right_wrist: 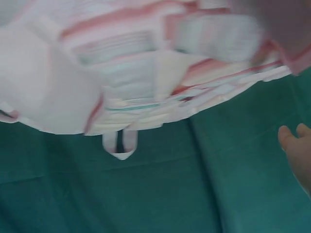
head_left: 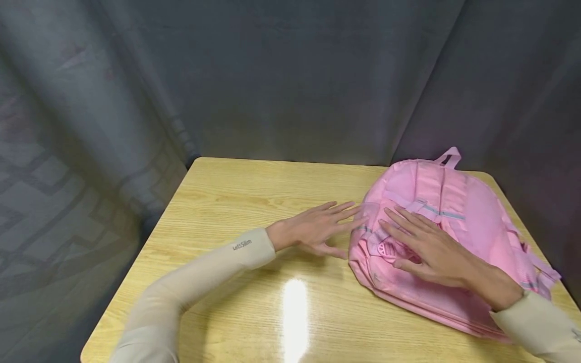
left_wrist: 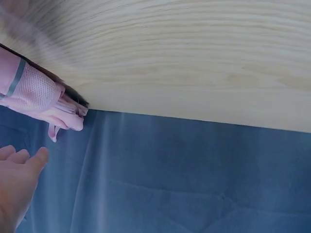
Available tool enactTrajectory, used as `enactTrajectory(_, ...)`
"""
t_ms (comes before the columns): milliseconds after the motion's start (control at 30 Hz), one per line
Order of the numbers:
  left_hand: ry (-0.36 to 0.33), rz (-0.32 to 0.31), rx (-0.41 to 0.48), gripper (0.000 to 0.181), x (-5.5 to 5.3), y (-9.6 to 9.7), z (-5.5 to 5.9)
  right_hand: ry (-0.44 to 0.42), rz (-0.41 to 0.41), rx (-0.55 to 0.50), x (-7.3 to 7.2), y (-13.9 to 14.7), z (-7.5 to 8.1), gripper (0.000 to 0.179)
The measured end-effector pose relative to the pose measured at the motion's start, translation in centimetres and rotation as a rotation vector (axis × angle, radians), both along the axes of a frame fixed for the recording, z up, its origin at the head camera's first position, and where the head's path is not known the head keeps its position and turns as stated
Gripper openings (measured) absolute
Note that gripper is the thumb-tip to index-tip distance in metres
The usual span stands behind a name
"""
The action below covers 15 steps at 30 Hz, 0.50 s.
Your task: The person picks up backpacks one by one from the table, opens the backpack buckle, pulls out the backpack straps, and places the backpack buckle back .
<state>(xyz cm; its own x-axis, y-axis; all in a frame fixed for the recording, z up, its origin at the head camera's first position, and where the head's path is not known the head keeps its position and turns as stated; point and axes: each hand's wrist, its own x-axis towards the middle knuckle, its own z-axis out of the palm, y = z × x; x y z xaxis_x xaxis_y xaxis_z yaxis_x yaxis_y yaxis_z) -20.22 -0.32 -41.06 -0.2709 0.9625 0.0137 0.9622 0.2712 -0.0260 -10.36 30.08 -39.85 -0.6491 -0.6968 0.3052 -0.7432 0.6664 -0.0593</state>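
A pink backpack [head_left: 485,217] lies on the right part of the wooden table, its straps and padded panels facing up and its top loop [head_left: 451,157] pointing to the back. My left hand [head_left: 320,227] is at the bag's left side with straight, spread fingers; whether the fingertips touch it I cannot tell. Over the lower left part of the bag is my right hand [head_left: 428,247], fingers extended, holding nothing. In the left wrist view, a mesh side pocket [left_wrist: 41,90] of the bag shows beyond the left thumb. The right wrist view shows the bag blurred.
The light wooden table [head_left: 245,196] reaches from the left front to the back edge, with a bright light reflection near the front. Dark grey curtains [head_left: 281,85] hang behind the table and along both sides. The backpack lies close to the table's right edge.
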Motion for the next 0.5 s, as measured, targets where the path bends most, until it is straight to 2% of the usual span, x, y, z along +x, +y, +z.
enactTrajectory(167, -0.061, 0.017, 0.033, 0.098, -0.9, 1.6, -0.4, -0.025, -0.07, -0.008, -0.3, 1.4, -0.3, 0.085)
enactTrajectory(300, -0.098, 0.042, 0.042, 0.094, -1.6, 2.6, -0.6, -0.061, -0.128, -0.006, -0.6, 2.7, -0.6, 0.086)
enactTrajectory(400, -0.169, 0.079, 0.05, 0.09, -2.0, 3.2, -0.8, -0.091, -0.176, 0.005, -0.6, 3.9, -0.7, 0.089)
enactTrajectory(500, -0.268, 0.125, 0.075, 0.089, -2.3, 3.7, -1.0, -0.123, -0.219, 0.016, -0.6, 5.2, -0.7, 0.089)
